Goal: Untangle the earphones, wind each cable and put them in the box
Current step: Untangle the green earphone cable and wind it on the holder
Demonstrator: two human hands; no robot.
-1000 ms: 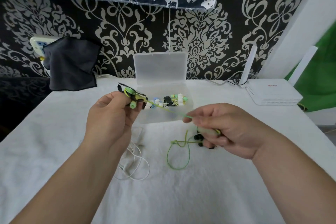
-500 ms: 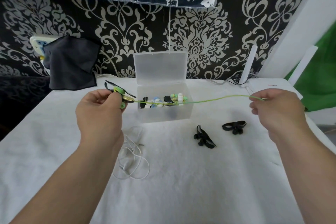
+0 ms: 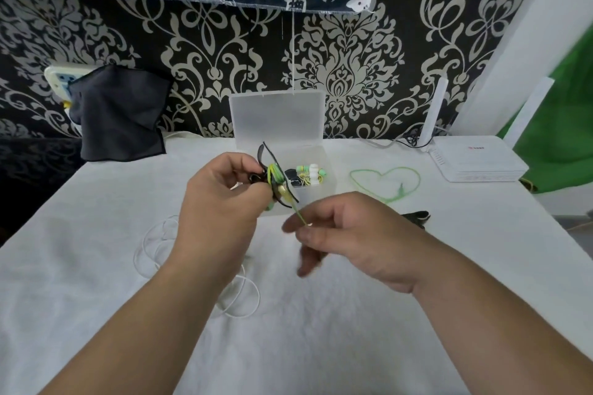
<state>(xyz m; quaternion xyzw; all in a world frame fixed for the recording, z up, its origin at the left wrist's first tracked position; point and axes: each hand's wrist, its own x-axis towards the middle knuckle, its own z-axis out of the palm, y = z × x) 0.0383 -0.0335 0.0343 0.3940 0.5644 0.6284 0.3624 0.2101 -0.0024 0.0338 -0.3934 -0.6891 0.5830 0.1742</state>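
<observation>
My left hand [image 3: 215, 202] holds a green earphone bundle [image 3: 276, 179] with black ear hooks, in front of the clear plastic box [image 3: 327, 179]. The box stands open with its lid up and holds several coiled earphones [image 3: 309, 174]. My right hand [image 3: 349, 234] pinches the green cable [image 3: 298, 215] a short way below the bundle. The rest of that green cable [image 3: 385, 183] lies in a loose loop on the white cloth to the right of the box. A white earphone cable [image 3: 154, 244] lies on the cloth under my left forearm.
A black ear hook piece [image 3: 417, 218] lies on the cloth behind my right hand. A white router [image 3: 478, 163] sits at the back right. A dark cloth [image 3: 118, 115] hangs at the back left. The patterned wall stands right behind the box.
My right hand has come back from far right to close beside the left hand, gripping the cable near the bundle. The taut green cable now lies slack in a loop on the cloth.
</observation>
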